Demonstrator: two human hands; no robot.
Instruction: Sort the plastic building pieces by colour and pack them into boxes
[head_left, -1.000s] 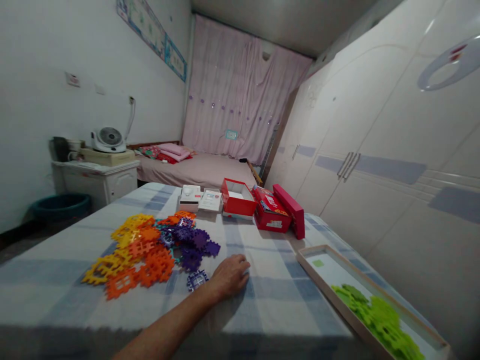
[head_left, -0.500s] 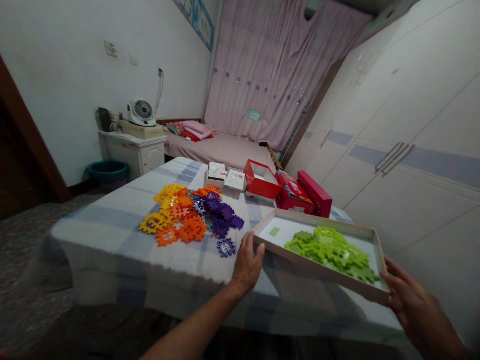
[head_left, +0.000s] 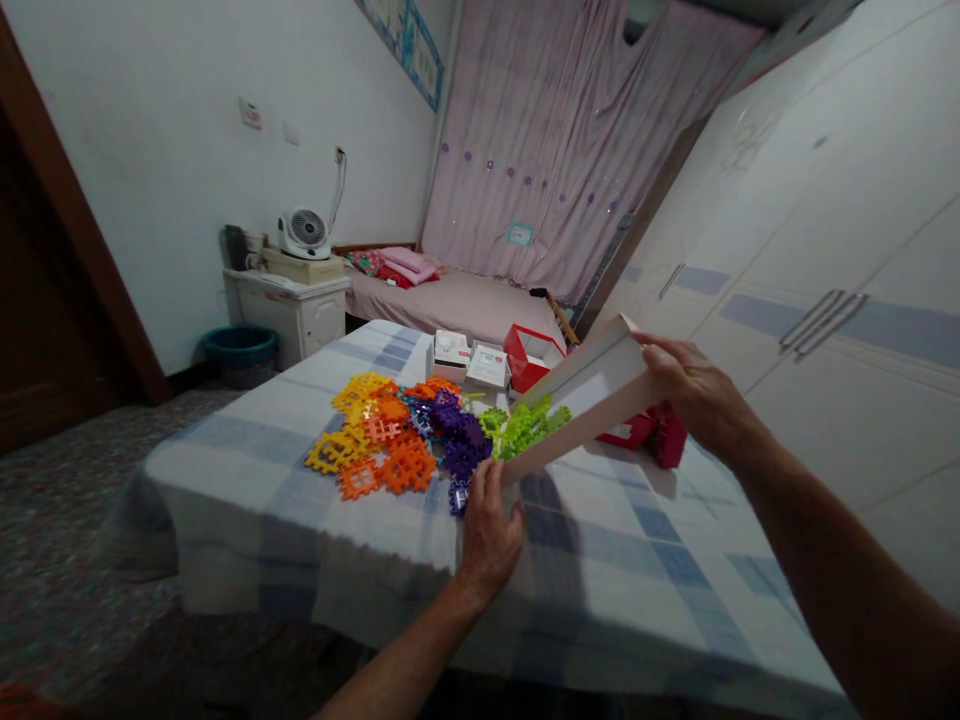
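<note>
A shallow white cardboard box lid (head_left: 592,415) is steeply tilted, its right end high and its left end down by the pile. My right hand (head_left: 686,380) grips the raised end. My left hand (head_left: 491,525) is closed on the lower near corner. Green interlocking plastic tiles (head_left: 529,430) lie bunched at the low end, some spilling over the edge. Against them on the table sit purple tiles (head_left: 465,440), with orange tiles (head_left: 405,462) and yellow tiles (head_left: 339,447) farther left. One purple tile is partly hidden behind my left fingers.
A blue-and-white checked cloth (head_left: 285,500) covers the table. Behind the pile stand small white boxes (head_left: 489,366) and an open red box (head_left: 529,360). More red boxes (head_left: 664,437) are partly hidden by the lid. Past the table are a bed (head_left: 480,305) and wardrobes (head_left: 825,230).
My right hand has swung the box lid's right end up and leftward. The green tiles have slid down to the left end, beside the purple ones. My left hand stays near the same corner.
</note>
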